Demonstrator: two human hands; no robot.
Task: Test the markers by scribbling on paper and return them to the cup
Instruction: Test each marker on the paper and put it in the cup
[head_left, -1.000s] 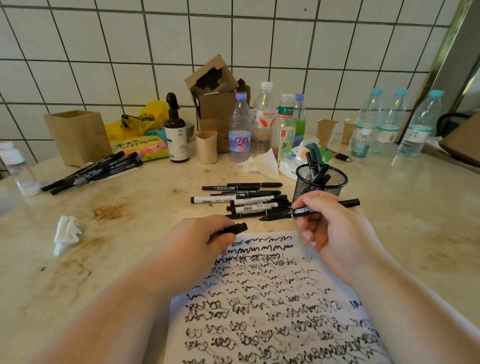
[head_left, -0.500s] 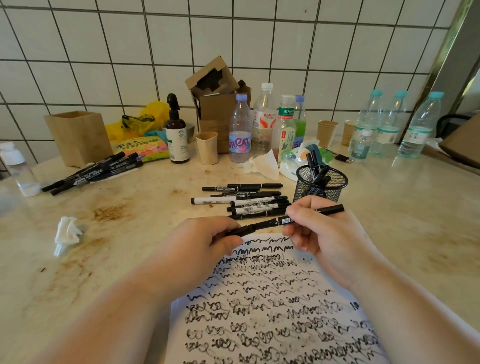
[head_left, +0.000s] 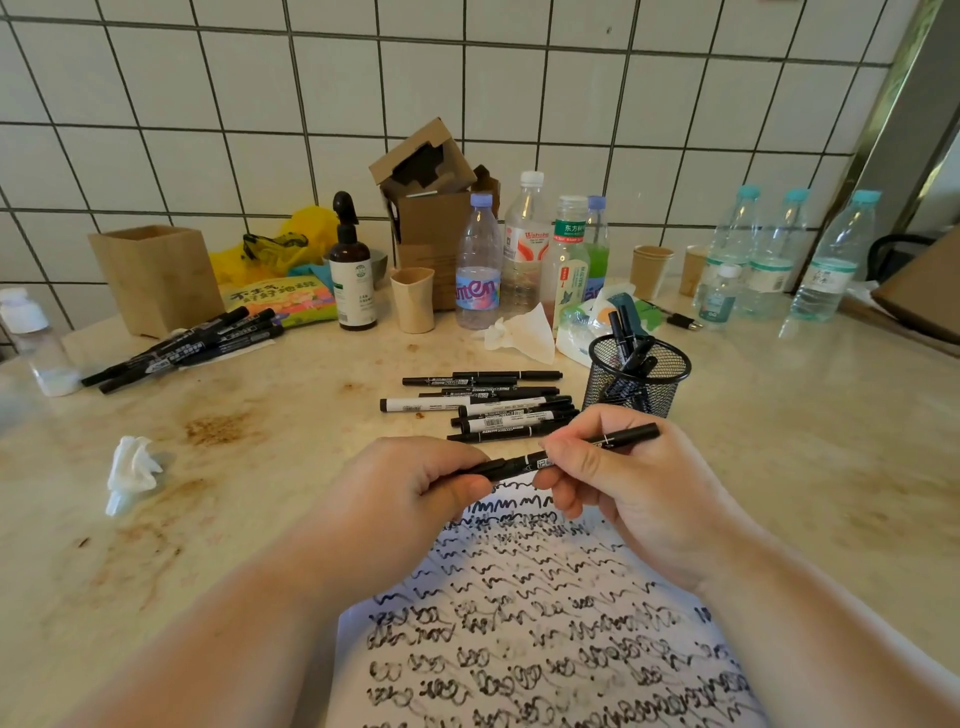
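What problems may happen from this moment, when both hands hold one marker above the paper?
1. The left hand and right hand grip one marker above the scribbled paper; if its cap is not fully seated, the tip may dry.
2. The mesh cup looks light and already holds markers; a careless drop could tip it.
3. A hand on fresh scribbles may smear them.

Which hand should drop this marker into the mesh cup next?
Right. The right hand grips the marker by its barrel, just in front of the mesh cup. The left hand holds only the far end.
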